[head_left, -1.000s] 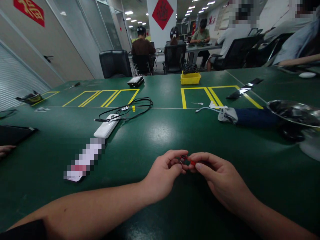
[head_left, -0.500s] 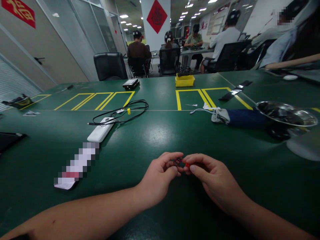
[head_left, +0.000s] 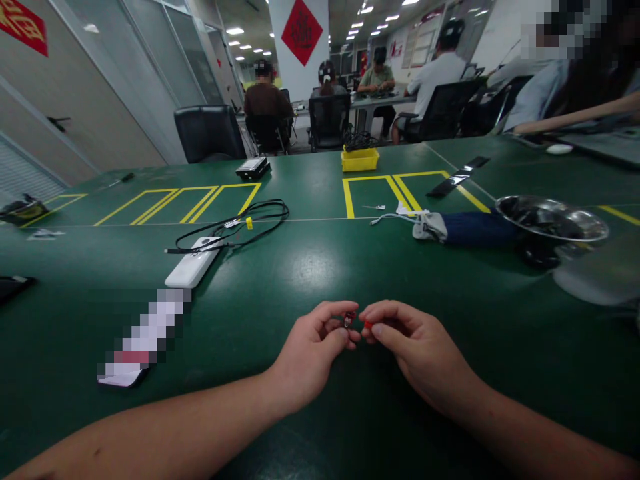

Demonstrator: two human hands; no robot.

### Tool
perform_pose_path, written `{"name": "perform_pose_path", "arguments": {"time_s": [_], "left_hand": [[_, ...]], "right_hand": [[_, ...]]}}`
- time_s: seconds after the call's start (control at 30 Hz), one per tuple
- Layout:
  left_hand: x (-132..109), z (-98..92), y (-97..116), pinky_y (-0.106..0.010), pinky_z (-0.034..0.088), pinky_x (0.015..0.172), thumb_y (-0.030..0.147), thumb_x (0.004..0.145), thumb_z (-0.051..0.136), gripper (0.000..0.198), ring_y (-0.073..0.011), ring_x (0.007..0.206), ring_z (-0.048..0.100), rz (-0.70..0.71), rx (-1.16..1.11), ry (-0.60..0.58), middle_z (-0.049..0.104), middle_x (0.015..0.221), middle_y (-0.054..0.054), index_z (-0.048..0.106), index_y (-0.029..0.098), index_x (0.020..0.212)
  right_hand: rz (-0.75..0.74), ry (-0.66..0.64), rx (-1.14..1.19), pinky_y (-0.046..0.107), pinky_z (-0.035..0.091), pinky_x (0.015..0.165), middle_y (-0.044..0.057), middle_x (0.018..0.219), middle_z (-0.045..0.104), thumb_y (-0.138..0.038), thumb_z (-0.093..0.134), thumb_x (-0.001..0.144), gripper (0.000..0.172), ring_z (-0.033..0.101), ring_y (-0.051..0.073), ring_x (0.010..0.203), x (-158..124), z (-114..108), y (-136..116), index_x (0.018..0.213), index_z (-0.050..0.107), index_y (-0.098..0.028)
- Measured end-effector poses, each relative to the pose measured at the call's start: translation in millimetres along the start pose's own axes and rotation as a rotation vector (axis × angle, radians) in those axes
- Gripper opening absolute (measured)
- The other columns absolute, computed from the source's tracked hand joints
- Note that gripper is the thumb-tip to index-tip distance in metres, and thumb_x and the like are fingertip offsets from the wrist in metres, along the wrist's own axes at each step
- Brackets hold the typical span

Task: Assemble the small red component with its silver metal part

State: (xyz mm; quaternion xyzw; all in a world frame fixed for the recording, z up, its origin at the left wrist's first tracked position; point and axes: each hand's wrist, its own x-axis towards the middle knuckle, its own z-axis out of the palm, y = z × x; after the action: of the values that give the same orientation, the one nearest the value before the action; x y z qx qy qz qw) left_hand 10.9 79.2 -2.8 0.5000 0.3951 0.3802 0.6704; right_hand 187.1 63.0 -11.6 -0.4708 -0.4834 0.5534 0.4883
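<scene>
My left hand [head_left: 315,343] pinches a small dark red piece with a shiny metallic part [head_left: 349,320] between thumb and fingers. Just to the right of it, my right hand [head_left: 415,340] grips a small bright red piece [head_left: 369,325] at its fingertips; most of that piece is covered. Both hands are above the green table [head_left: 310,267], fingertips almost meeting. The exact kind of either piece is too small to make out.
Left of my hands lie a white power bank [head_left: 193,267], a looped black cable [head_left: 273,212] and a pixelated strip. A yellow bin [head_left: 360,160] stands farther back. On the right are a dark blue pouch [head_left: 473,229] and a metal bowl [head_left: 553,220]. People sit beyond.
The view has turned slightly right, so the scene sits farther left. My hands remain close together, with a slightly wider gap, and the left piece's metallic part shows more clearly.
</scene>
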Motion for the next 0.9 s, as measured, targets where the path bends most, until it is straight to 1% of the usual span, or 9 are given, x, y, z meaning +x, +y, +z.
{"name": "perform_pose_path", "arguments": {"time_s": [0.2, 0.43, 0.6, 0.73, 0.9], "left_hand": [[0.0, 1.4, 0.5, -0.028, 0.047, 0.077, 0.013, 0.081, 0.053, 0.031, -0.0143, 0.082, 0.062, -0.002, -0.017, 0.007, 0.066, 0.088, -0.006, 0.059, 0.016, 0.111], [0.0, 1.8, 1.6, -0.027, 0.048, 0.074, 0.017, 0.082, 0.056, 0.023, -0.0129, 0.079, 0.061, -0.016, -0.010, 0.004, 0.062, 0.092, -0.004, 0.059, 0.017, 0.104], [0.1, 2.9, 2.0, -0.027, 0.047, 0.073, 0.020, 0.084, 0.054, 0.019, -0.0129, 0.077, 0.060, -0.017, 0.013, 0.005, 0.062, 0.088, -0.004, 0.058, 0.017, 0.103], [0.2, 2.2, 0.6, -0.027, 0.047, 0.072, 0.020, 0.084, 0.055, 0.020, -0.0129, 0.076, 0.060, -0.012, 0.012, 0.005, 0.063, 0.085, -0.004, 0.058, 0.017, 0.104], [0.7, -1.1, -2.7, -0.028, 0.047, 0.074, 0.022, 0.085, 0.054, 0.024, -0.0135, 0.075, 0.060, 0.001, 0.057, -0.001, 0.064, 0.085, -0.004, 0.060, 0.018, 0.108]], "right_hand": [[0.005, 0.001, -0.003, 0.031, 0.049, 0.074, 0.004, 0.092, 0.066, -0.024, 0.063, 0.078, 0.009, 0.061, 0.016, 0.078, -0.5, 0.2, -1.9, 0.085, 0.066, -0.019], [0.032, -0.029, -0.001, 0.028, 0.047, 0.067, 0.001, 0.075, 0.063, -0.021, 0.061, 0.078, 0.007, 0.060, 0.013, 0.067, -1.4, 0.4, -6.9, 0.084, 0.062, -0.018], [0.029, -0.037, -0.008, 0.028, 0.047, 0.065, 0.000, 0.068, 0.062, -0.022, 0.060, 0.079, 0.007, 0.060, 0.013, 0.064, -1.3, 0.0, -7.4, 0.084, 0.061, -0.018], [0.027, -0.070, 0.016, 0.029, 0.048, 0.068, 0.000, 0.069, 0.064, -0.019, 0.059, 0.079, 0.006, 0.062, 0.014, 0.067, -1.5, -0.9, -7.4, 0.085, 0.060, -0.018], [0.018, -0.085, 0.092, 0.033, 0.050, 0.074, 0.003, 0.083, 0.066, -0.017, 0.059, 0.080, 0.008, 0.065, 0.016, 0.074, -0.5, -2.5, -3.9, 0.087, 0.061, -0.017]]}}
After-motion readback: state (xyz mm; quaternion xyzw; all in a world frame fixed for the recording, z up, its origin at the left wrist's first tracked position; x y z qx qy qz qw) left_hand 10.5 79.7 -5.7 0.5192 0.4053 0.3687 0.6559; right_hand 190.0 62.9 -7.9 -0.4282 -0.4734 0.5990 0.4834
